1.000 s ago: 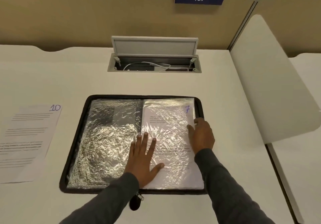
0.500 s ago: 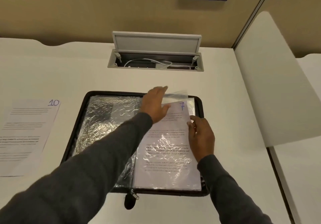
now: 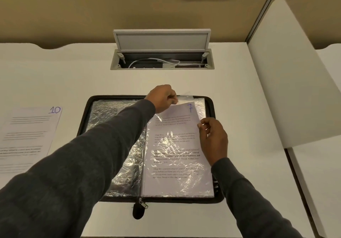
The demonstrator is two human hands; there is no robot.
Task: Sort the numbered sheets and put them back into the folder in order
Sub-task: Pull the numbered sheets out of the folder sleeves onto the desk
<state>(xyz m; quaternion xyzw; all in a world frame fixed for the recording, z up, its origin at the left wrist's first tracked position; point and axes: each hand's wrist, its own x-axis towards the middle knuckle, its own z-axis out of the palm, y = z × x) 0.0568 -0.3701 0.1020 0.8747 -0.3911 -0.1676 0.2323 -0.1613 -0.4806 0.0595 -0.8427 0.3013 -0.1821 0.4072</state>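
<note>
A black zip folder [image 3: 86, 115] lies open on the white desk, its clear plastic sleeves shining. On its right half lies the sheet marked 7 [image 3: 175, 145], partly inside a sleeve. My left hand [image 3: 163, 97] reaches over the folder's top edge and pinches the sleeve's upper rim [image 3: 185, 100], lifting it off the paper. My right hand [image 3: 214, 138] holds the right edge of sheet 7 between thumb and fingers. A sheet marked 10 [image 3: 29, 136] lies flat on the desk, left of the folder.
An open cable hatch [image 3: 162, 60] with a raised lid and white cables sits behind the folder. A white divider panel [image 3: 287, 82] stands along the desk's right side. The folder's zip pull [image 3: 139, 210] hangs over its near edge. A blue plate reading 137 is on the wall.
My left hand left the page's lower part, crossed to the folder's top edge and took hold of the sleeve's rim. My right hand stayed at the sheet's right edge.
</note>
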